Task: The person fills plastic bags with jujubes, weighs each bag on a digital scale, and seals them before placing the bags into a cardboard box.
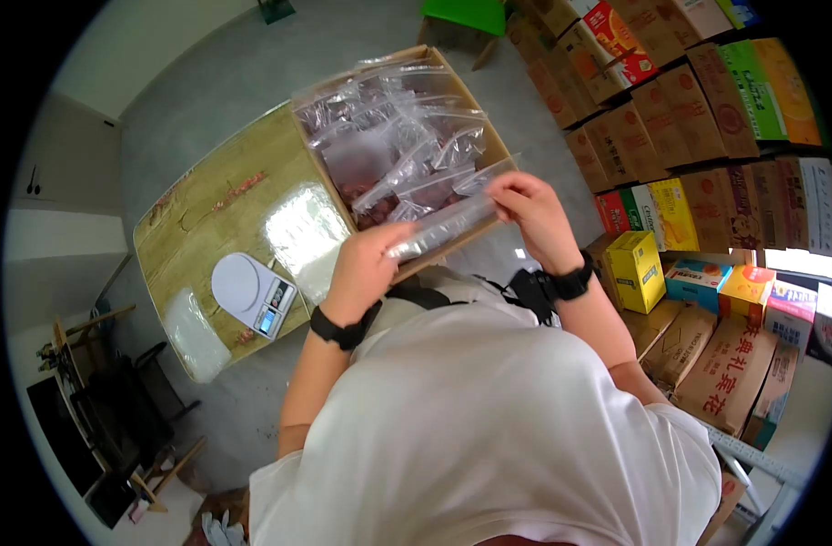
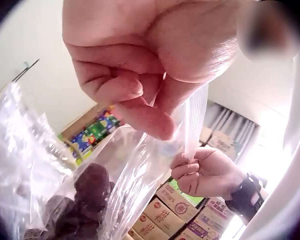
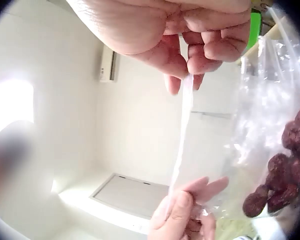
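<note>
Both hands stretch the top edge of a clear zip bag (image 1: 448, 227) between them, over the near side of an open cardboard box (image 1: 473, 96). At the left end, my left hand (image 1: 363, 268) pinches the strip between thumb and fingers. My right hand (image 1: 536, 218) pinches the other end, with its fingers curled. In the right wrist view the white zip strip (image 3: 182, 135) runs taut from one hand to the other. Dark red wrinkled dried fruits (image 3: 277, 180) show through clear plastic beside it. Several more filled clear bags (image 1: 388, 118) lie in the box.
Left of the box, a wooden-patterned table (image 1: 184, 241) carries a white kitchen scale (image 1: 243, 284), a pile of flat clear bags (image 1: 307, 223) and a plastic wrapper (image 1: 196, 335). Stacked cartons (image 1: 675, 118) line the right side. A green stool (image 1: 466, 14) stands beyond the box.
</note>
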`<state>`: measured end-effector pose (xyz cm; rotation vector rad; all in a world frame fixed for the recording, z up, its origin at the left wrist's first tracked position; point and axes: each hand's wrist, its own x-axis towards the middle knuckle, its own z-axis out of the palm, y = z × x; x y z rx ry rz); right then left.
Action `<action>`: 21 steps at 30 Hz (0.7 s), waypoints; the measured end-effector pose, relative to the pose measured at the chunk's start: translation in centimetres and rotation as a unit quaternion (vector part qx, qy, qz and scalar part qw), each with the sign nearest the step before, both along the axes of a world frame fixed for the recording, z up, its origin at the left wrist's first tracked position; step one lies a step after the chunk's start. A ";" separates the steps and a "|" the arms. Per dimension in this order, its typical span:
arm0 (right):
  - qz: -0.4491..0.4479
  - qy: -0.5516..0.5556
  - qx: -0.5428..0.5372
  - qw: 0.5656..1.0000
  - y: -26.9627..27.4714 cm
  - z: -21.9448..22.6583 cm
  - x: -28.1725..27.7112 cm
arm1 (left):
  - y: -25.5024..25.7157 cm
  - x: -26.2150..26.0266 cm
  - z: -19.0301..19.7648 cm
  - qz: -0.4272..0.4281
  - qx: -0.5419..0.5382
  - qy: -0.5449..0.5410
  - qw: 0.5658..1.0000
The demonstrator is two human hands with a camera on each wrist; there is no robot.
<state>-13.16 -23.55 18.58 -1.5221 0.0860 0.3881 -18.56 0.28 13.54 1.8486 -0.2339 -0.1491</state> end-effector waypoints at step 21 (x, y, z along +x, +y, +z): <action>0.460 -0.145 -0.193 0.855 5.0 -18.5 6.7 | -3.1 -5.6 -4.1 0.424 0.055 0.056 0.902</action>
